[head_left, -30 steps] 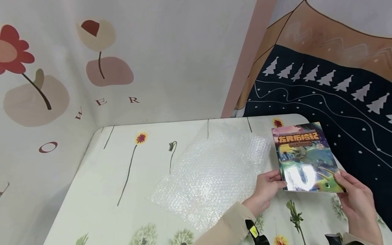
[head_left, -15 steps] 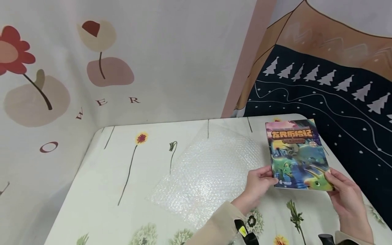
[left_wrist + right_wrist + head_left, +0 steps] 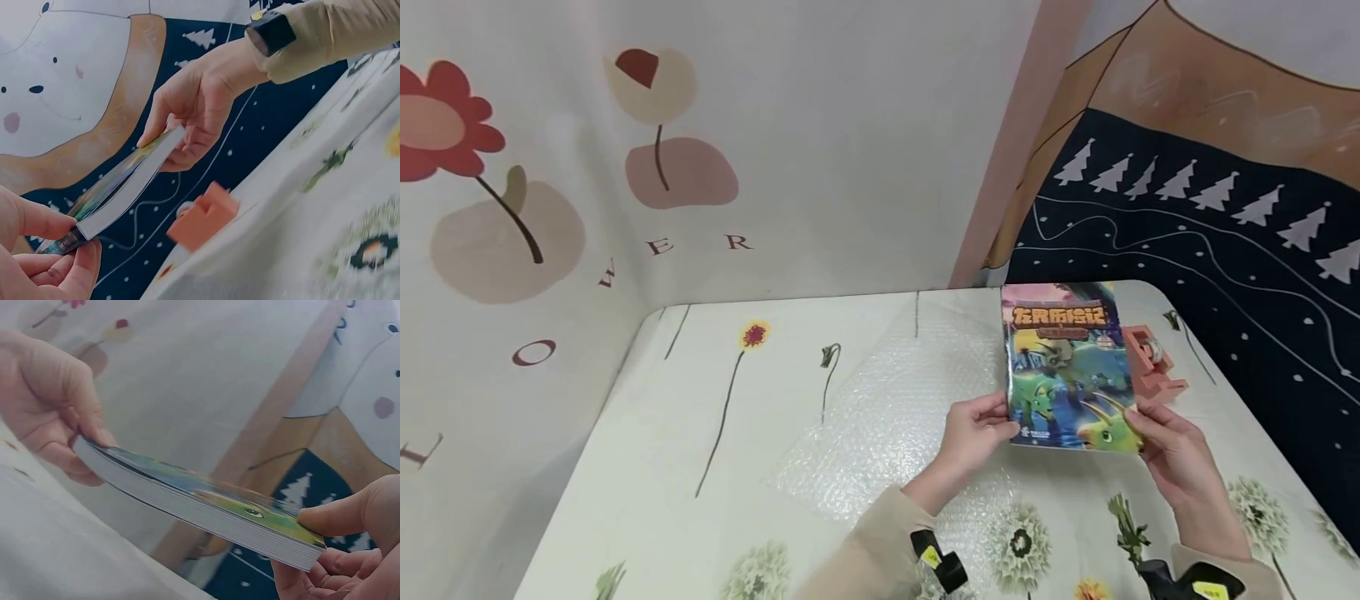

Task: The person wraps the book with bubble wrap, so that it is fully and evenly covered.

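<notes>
A paperback book with a colourful dinosaur cover is held up above the table, cover toward the head camera. My left hand pinches its lower left corner, thumb on the cover and fingers beneath. The lower right corner is gripped the same way by my right hand. In the right wrist view the book's page edges run between both hands, and the book is off the tabletop. Below and left of it, a sheet of bubble wrap lies flat, partly hidden by the left hand and the book.
An orange-pink tape dispenser stands on the table just right of the book, partly covered by it. The flower-patterned tabletop meets a printed white curtain at the back and a dark tree-patterned cloth at the right.
Both hands have carried the book leftward, over the right part of the bubble wrap. The tape dispenser, hidden before, now shows beside the book. The head view has shifted slightly.
</notes>
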Demonstrator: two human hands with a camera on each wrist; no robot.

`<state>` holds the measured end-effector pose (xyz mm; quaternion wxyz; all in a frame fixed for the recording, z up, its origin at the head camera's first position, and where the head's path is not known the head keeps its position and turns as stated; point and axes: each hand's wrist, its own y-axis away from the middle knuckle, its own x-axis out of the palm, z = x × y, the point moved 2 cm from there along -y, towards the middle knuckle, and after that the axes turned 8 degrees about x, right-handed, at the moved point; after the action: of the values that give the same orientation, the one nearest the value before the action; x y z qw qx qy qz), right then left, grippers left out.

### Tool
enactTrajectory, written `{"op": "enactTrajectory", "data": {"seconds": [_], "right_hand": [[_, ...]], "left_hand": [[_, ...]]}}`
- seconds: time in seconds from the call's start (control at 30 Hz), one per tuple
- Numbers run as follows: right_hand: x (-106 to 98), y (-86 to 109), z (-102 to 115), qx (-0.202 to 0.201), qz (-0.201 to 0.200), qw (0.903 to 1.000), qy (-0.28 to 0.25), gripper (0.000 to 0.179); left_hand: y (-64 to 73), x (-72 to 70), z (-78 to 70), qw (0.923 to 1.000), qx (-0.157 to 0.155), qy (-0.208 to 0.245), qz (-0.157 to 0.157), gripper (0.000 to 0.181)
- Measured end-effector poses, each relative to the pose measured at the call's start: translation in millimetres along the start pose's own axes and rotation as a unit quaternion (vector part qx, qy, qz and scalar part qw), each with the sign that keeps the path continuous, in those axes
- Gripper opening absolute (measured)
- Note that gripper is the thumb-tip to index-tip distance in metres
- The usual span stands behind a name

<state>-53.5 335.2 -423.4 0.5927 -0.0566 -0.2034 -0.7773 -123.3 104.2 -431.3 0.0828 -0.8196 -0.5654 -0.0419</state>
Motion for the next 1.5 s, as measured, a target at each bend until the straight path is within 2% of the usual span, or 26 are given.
{"op": "enactTrajectory", "data": {"seconds": [0.03,0.13,0.33,0.5,0.67,0.77,1.07,1.23,1.5], "right_hand": [[4,-1.4,-2,0.005,-0.004,1.0,0.008,0.024],[17,-4.6,-6,0.019,-0.01,0.9991,0.037,0.023],[41,-11.1,-16,0.045,-0.016,0.9927,0.111,0.02],[58,-17.5,-27,0.076,-0.005,0.9857,0.151,0.013],[71,-22.6,-40,0.092,0.011,0.9798,0.177,0.008],[77,-25.6,-49,0.098,0.021,0.9748,0.199,0.012],[88,-28.0,-74,0.109,0.049,0.9583,0.26,0.031],[91,-25.3,-82,0.111,0.07,0.9496,0.285,0.03],[91,-23.1,-89,0.101,0.086,0.9398,0.315,0.027]], "left_hand": [[0.4,-5.3,-1.4,0.9998,0.016,-0.006,0.004,0.039],[2.0,-21.2,-3.0,0.9995,0.023,-0.018,0.007,0.039],[6.1,-51.1,1.2,0.9983,-0.015,-0.057,-0.001,0.043],[12.9,-75.3,-2.3,0.9964,-0.02,-0.083,-0.006,0.043],[19.3,-95.3,-0.1,0.9912,-0.023,-0.13,-0.002,0.042],[23.7,-105.4,2.1,0.9896,-0.03,-0.141,0.002,0.043],[38.6,-129.3,8.4,0.9822,-0.083,-0.168,0.005,0.048],[44.3,-135.8,14.8,0.9791,-0.095,-0.179,0.014,0.049],[49.6,-138.5,21.1,0.9759,-0.096,-0.195,0.016,0.048]]}}
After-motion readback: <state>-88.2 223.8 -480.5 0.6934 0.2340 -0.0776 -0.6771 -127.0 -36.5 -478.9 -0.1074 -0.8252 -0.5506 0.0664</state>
